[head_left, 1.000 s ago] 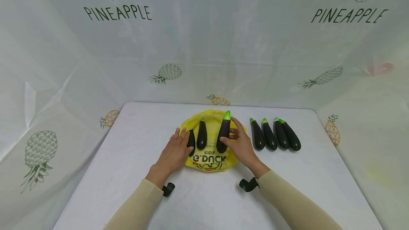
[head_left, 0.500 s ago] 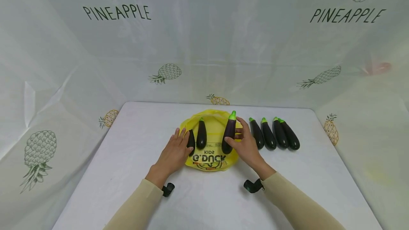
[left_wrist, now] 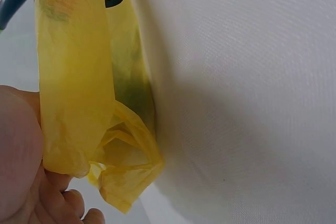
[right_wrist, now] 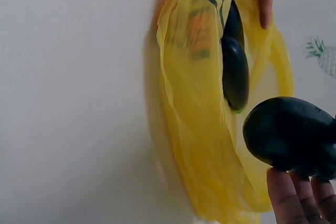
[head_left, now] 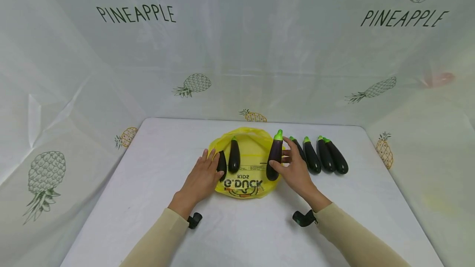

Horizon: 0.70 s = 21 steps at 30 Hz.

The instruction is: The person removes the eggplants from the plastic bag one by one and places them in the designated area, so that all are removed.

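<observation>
My right hand (head_left: pixel 295 170) pinches an eggplant (head_left: pixel 275 158) with a green stem cap between thumb and fingers, over the right side of a yellow plastic bag (head_left: pixel 243 190). In the right wrist view, the held eggplant (right_wrist: pixel 289 135) shows its rounded dark end above the fingers (right_wrist: pixel 286 198). Two more eggplants lie within the bag: one in the middle (head_left: pixel 234 156) and another (head_left: pixel 222 166) at the left, partly covered by my left hand (head_left: pixel 202 176). That hand rests with straight fingers along the bag's left edge. In the left wrist view, the bag's yellow side (left_wrist: pixel 76 77) folds beside it.
Several eggplants (head_left: pixel 312 158) lie in a row to the right of the bag; the nearest (head_left: pixel 298 147) is partly hidden by my right hand. The white table (head_left: pixel 237 234) is backed by a pineapple-print curtain (head_left: pixel 237 52). Small black devices (head_left: pixel 304 218) are on both wrists.
My right hand has carried the eggplant to the right across the bag, and now overlaps the nearest eggplant of the row. My left hand has stayed in place.
</observation>
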### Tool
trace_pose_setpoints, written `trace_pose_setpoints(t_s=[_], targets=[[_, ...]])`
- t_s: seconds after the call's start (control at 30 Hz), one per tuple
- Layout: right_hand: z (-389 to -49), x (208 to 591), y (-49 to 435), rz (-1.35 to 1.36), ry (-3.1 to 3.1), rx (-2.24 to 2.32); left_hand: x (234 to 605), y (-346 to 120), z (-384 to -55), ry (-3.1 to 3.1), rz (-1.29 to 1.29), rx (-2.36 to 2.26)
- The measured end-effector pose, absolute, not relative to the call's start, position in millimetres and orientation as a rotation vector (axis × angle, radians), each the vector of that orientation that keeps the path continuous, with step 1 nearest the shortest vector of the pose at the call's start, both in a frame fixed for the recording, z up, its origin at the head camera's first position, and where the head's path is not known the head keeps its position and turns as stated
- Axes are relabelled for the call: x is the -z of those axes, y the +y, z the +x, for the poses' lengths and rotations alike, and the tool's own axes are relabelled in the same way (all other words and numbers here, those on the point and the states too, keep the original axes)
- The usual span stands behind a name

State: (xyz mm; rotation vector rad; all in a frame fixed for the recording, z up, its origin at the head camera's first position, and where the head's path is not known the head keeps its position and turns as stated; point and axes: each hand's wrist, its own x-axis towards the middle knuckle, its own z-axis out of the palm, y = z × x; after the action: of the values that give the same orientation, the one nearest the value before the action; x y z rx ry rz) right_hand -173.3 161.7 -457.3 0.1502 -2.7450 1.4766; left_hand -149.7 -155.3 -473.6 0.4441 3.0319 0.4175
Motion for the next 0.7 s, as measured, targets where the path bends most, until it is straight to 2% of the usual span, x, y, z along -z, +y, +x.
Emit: trace_pose_setpoints(t_s=[0.7], targets=[[-161,464,201,0.118,-2.832,-1.311,476,-159,-150,3.030,0.461,-0.419]])
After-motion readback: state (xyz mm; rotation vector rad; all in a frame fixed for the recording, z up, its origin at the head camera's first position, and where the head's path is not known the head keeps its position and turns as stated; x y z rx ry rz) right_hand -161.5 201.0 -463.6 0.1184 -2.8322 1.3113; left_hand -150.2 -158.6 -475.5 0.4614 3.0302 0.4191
